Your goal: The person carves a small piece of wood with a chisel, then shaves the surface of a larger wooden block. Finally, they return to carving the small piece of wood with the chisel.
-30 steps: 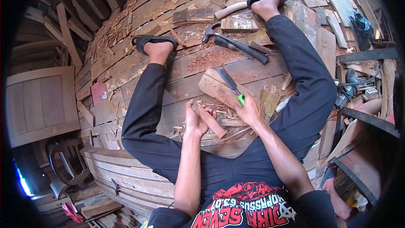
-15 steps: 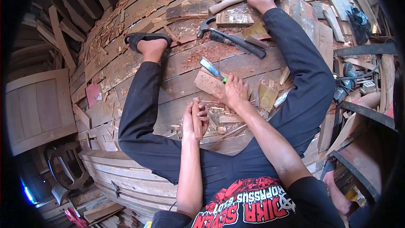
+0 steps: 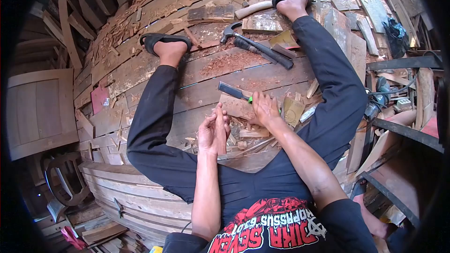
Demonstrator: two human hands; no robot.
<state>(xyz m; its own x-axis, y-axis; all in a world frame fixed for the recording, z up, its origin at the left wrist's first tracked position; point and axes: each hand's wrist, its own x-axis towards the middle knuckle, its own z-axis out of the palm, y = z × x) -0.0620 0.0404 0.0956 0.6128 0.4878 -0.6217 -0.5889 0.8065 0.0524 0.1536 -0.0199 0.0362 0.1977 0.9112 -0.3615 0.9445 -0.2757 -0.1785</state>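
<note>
My left hand [image 3: 211, 133] is closed around a short, narrow piece of wood [image 3: 221, 135], which points away from me. To its right, my right hand [image 3: 265, 107] grips a chisel [image 3: 233, 90] by its green-marked handle. The flat metal blade extends up and left, over a small board [image 3: 236, 107] lying on the floor. A gap separates the blade from the wood in my left hand. Beyond the board lie a claw hammer [image 3: 230, 32] and a dark-handled tool [image 3: 247, 45], close beside each other.
Shavings [image 3: 229, 63] and offcuts litter the plank floor [image 3: 201, 91] between my outstretched legs. Stacked boards [image 3: 136, 182] stand at lower left. A wooden panel [image 3: 40, 112] leans farther left. At right are a dark metal frame [image 3: 408, 133] and part of another person's leg [image 3: 370, 215].
The chisel blade has swung lower and to the left. A thin sliver seen between my hands earlier no longer shows. My left hand has turned slightly with its wood piece.
</note>
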